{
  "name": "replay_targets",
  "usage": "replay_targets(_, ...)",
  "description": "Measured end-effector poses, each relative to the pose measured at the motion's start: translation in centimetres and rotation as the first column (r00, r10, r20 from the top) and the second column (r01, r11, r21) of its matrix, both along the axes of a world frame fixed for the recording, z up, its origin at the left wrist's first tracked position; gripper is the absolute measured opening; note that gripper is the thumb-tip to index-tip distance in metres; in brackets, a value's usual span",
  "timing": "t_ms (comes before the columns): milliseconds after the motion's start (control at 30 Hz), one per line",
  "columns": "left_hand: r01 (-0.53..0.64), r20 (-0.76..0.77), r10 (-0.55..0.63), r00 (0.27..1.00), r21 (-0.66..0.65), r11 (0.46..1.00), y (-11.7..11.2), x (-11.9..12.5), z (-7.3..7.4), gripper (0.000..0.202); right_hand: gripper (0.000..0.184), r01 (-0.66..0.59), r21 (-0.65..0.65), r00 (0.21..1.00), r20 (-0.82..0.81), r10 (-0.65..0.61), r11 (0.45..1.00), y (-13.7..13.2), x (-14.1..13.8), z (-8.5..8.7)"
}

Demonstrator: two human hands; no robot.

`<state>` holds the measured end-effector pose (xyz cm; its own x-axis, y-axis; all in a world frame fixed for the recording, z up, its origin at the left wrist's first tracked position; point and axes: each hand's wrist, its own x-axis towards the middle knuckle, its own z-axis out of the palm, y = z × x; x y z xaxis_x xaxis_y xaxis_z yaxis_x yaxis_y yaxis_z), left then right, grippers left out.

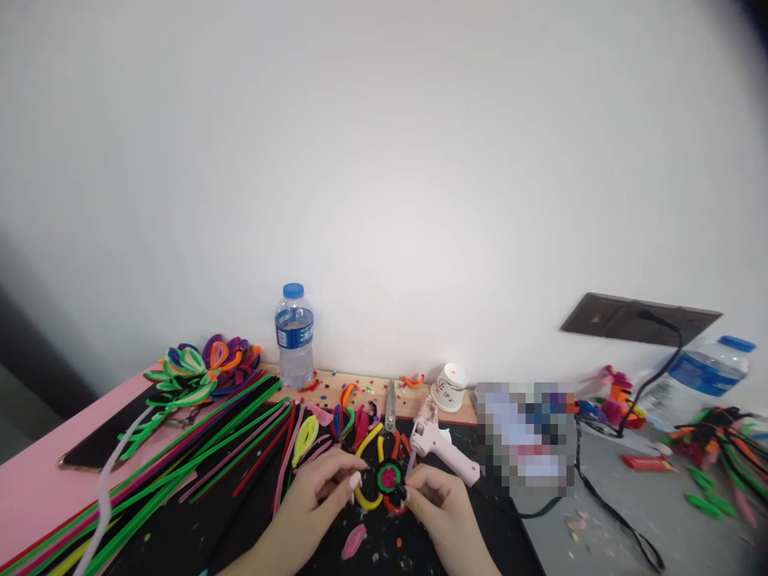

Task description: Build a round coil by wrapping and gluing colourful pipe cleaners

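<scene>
A small round coil of pipe cleaner (390, 477), black outside, green within and pink in the middle, sits between my hands. Yellow pipe-cleaner loops (368, 504) and an orange one lie around it. My right hand (441, 500) pinches at the coil's right edge, where a small black part shows at the fingertips. On the left, my left hand (321, 488) has its fingers curled, with thumb and forefinger close together beside the yellow loop; anything held there is too small to make out. Just behind my right hand lies a pale pink glue gun (444, 450), its nozzle beside the coil.
Scissors (391, 412) lie behind the coil. A water bottle (294, 340) and a paper cup (450, 388) stand near the wall. Long pipe cleaners (204, 448) spread over the left side. A black cable (612, 508) crosses the grey surface at right. One pink loop (354, 542) lies in front.
</scene>
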<state>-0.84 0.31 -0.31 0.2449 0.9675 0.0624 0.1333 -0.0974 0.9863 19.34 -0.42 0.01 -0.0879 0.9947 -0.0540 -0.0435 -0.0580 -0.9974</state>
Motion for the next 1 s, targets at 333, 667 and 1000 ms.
replay_targets(333, 0.019, -0.263, 0.058, 0.963, 0.282, 0.959, -0.22, -0.36, 0.02, 0.020, 0.023, 0.013, 0.035, 0.988, 0.154, -0.019, 0.999, -0.36, -0.15, -0.29)
replay_targets(667, 0.011, 0.094, -0.002, 0.996, -0.098, 0.995, 0.48, 0.00, -0.69, 0.009, 0.023, 0.023, 0.030, 0.992, 0.127, -0.027, 0.999, -0.30, -0.07, -0.23)
replay_targets(1000, -0.061, 0.091, 0.068, 0.994, -0.073, 0.995, 0.60, -0.15, -0.25, 0.016, 0.023, 0.033, 0.013, 0.995, 0.094, -0.034, 0.999, -0.20, -0.12, -0.17)
